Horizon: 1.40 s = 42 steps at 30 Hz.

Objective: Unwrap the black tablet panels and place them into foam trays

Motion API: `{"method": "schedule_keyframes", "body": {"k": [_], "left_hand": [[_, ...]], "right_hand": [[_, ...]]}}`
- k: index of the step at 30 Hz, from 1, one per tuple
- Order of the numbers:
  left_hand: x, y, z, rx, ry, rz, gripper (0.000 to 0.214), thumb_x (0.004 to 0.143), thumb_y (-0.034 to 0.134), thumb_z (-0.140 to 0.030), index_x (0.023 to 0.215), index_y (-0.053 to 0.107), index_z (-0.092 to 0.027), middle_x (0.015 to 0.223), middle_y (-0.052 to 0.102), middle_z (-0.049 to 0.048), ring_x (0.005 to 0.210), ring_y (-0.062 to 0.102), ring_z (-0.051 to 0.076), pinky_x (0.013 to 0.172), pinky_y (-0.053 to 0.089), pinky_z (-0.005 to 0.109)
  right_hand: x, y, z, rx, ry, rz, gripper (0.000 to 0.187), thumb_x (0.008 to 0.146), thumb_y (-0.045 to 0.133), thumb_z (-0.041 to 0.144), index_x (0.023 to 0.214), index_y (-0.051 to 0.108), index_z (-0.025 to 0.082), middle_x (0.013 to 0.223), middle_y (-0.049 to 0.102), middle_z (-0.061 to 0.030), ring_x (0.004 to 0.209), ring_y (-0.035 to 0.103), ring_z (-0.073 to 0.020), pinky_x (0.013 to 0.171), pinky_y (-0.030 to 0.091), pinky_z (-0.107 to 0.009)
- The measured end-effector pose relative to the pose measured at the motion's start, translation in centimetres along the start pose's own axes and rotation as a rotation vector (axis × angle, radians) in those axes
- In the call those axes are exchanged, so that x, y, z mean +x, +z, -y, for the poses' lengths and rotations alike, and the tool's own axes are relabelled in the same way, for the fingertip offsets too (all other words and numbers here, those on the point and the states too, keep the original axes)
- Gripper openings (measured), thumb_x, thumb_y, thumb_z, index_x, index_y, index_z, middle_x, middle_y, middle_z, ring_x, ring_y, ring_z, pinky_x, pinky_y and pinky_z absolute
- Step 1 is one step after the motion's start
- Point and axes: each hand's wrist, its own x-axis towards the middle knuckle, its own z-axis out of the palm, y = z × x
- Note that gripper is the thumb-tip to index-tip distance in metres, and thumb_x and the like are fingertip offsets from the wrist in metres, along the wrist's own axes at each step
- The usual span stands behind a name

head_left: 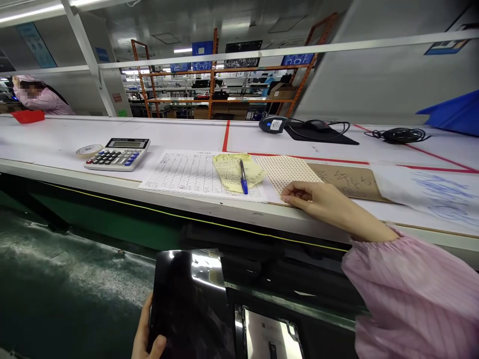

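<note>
My left hand (146, 339) grips the lower left edge of a glossy black tablet (189, 304), held upright at the bottom of the view, thumb on its face. My right hand (318, 199), in a pink striped sleeve, rests on the front edge of the white bench. Its fingers are curled on the corner of a dotted label sheet (286, 172). A blue pen (243, 177) lies on yellow notes (234, 169) just left of that hand.
A printed log sheet (187, 174), a calculator (118, 153) and a tape roll (89, 150) lie on the bench (56, 139). A barcode scanner (272, 124), black mat and coiled cable (400, 134) sit farther back. Another person in pink works at far left (41, 97). A green conveyor belt (56, 279) runs below.
</note>
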Motion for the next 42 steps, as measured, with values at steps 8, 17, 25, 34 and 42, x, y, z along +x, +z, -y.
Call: {"method": "schedule_keyframes", "body": {"k": [8,17,25,34,42], "left_hand": [[-0.7,0.1,-0.1,0.060,-0.021,0.010,0.081,0.079,0.065,-0.070,0.146,0.051,-0.026,0.148,0.057,0.0088,0.145,0.041,0.038,0.119,0.039,0.047],[-0.7,-0.4,0.3,0.061,-0.060,-0.004,0.087,0.077,0.065,-0.073,0.148,0.048,-0.026,0.151,0.054,0.0094,0.149,0.035,0.039,0.120,0.038,0.050],[-1.4,-0.5,-0.2,0.075,-0.057,-0.006,0.091,0.078,0.062,-0.074,0.151,0.041,-0.024,0.158,0.045,0.0111,0.151,0.030,0.039,0.119,0.040,0.048],[-3.7,-0.4,-3.8,0.105,-0.201,-0.039,0.084,0.086,0.058,-0.062,0.156,0.031,-0.024,0.167,0.030,0.0080,0.156,0.018,0.033,0.121,0.038,0.045],[-5.3,-0.5,-4.2,0.077,-0.155,-0.041,0.080,0.089,0.058,-0.054,0.156,0.029,-0.023,0.165,0.034,0.0095,0.155,0.024,0.031,0.122,0.037,0.044]], "right_hand": [[0.2,-0.1,0.1,-0.042,0.041,0.013,0.052,0.069,0.042,0.067,0.081,0.060,0.020,0.074,0.061,-0.0088,0.066,0.053,-0.0232,0.065,0.039,-0.038],[-0.2,-0.3,0.1,0.007,-0.013,0.064,0.061,0.073,0.047,0.078,0.081,0.064,0.020,0.082,0.065,-0.0099,0.073,0.057,-0.0224,0.070,0.044,-0.038],[0.9,-0.2,0.0,-0.028,0.028,0.013,0.074,0.064,0.045,0.094,0.068,0.060,0.022,0.064,0.058,-0.0085,0.056,0.048,-0.0195,0.060,0.036,-0.038],[-7.8,6.4,7.7,0.441,-0.121,-0.104,0.039,0.094,0.058,0.064,0.081,0.063,0.027,0.114,0.064,-0.0035,0.105,0.062,-0.0251,0.089,0.051,-0.038],[-11.0,13.0,12.6,0.634,-0.029,-0.249,0.026,0.093,0.061,0.044,0.083,0.064,0.020,0.073,0.064,-0.0004,0.063,0.063,-0.0112,0.058,0.050,-0.014]]}}
